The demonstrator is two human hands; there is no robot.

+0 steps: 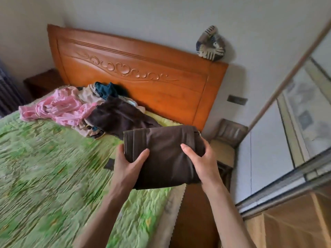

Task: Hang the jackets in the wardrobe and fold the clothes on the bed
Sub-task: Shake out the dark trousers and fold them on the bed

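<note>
From the head view, the person stands at the bed's right edge holding a folded dark brown fabric garment (162,156) in mid-frame, lifted just above the green quilted bed cover (44,167). The left hand (128,164) grasps its left end, thumb over the top; the right hand (202,158) grasps the right end, fingers curled under. The bundle's long axis runs left to right across the frame, tilted slightly, its folded edge facing the carved orange wooden headboard (143,72). Folding of this piece looks finished; the next move likely calls for setting it down flat, then taking another item from the heap of unfolded pink, beige, blue and brown clothes (86,108) at the upper left.
</note>
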